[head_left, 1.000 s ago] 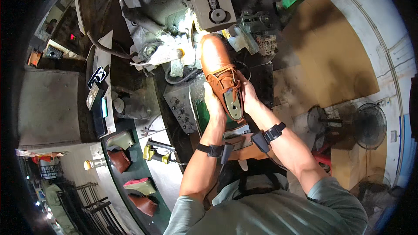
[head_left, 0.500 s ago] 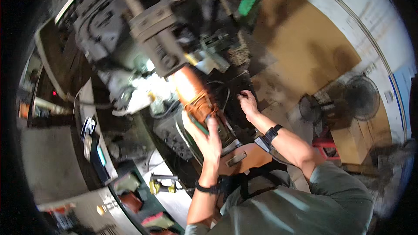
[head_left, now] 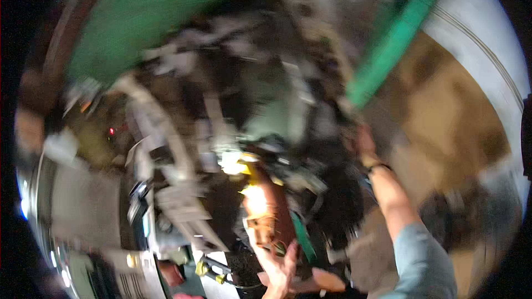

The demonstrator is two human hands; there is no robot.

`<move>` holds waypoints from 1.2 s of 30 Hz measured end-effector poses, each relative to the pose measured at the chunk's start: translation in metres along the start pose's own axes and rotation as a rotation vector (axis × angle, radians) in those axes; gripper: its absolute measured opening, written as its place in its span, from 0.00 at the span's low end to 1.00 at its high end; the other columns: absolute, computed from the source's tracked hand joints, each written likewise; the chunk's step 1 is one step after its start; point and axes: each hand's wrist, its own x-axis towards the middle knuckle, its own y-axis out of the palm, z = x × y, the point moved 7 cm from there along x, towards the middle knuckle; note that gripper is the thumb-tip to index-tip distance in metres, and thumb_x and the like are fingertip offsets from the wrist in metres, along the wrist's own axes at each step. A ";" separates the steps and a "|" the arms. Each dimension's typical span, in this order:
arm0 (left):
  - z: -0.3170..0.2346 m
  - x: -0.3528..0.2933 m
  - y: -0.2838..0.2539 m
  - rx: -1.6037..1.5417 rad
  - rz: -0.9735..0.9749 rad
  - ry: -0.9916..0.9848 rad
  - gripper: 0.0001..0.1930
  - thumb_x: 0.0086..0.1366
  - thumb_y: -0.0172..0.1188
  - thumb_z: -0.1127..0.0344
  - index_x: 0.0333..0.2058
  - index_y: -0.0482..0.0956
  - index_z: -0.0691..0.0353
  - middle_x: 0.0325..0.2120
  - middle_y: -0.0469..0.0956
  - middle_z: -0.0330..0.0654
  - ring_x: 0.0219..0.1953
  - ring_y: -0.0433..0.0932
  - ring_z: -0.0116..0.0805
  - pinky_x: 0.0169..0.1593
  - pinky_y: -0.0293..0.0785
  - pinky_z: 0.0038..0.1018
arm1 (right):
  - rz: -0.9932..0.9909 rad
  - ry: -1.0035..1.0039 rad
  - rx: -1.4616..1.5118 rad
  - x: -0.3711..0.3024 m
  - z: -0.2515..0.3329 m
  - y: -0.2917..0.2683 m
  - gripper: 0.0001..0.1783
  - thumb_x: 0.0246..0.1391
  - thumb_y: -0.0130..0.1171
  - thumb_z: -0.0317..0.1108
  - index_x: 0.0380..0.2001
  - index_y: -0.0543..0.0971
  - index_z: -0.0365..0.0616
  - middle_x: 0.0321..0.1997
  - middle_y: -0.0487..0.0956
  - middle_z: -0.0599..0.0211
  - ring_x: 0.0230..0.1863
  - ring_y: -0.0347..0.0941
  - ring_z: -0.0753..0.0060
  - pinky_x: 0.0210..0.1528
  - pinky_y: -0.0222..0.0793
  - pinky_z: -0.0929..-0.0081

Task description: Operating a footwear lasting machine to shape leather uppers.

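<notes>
Motion smears much of the view. At the lower middle, my left hand (head_left: 280,266) is closed around the near end of a copper-coloured cylinder (head_left: 276,205). Orange cord or banding wraps that end, and a bright glare lies on the cylinder's left side. My right arm stretches forward on the right, a dark band at its wrist. My right hand (head_left: 364,145) is beside dark machinery, just below the lower end of a green bar (head_left: 390,50). Its fingers are too blurred to make out, and so is whatever they touch.
Dark, cluttered machinery (head_left: 221,72) fills the middle, with a large green panel (head_left: 166,5) behind it. A bright lamp (head_left: 233,163) shines beyond the cylinder. A yellow-and-black tool (head_left: 213,268) lies at lower left. Brown board (head_left: 443,116) covers the right side.
The view has swung up toward the machinery, bringing in the green panel. My right hand has reached farther forward, near the green bar. My left hand stays at the cylinder's banded end.
</notes>
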 end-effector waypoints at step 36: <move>0.000 0.004 0.040 0.238 -0.206 0.079 0.53 0.44 0.71 0.75 0.70 0.54 0.64 0.69 0.56 0.65 0.69 0.60 0.67 0.70 0.64 0.48 | 0.498 0.344 0.435 -0.166 0.108 -0.115 0.19 0.65 0.56 0.34 0.56 0.81 0.41 0.44 0.84 0.67 0.35 0.76 0.77 0.36 0.69 0.81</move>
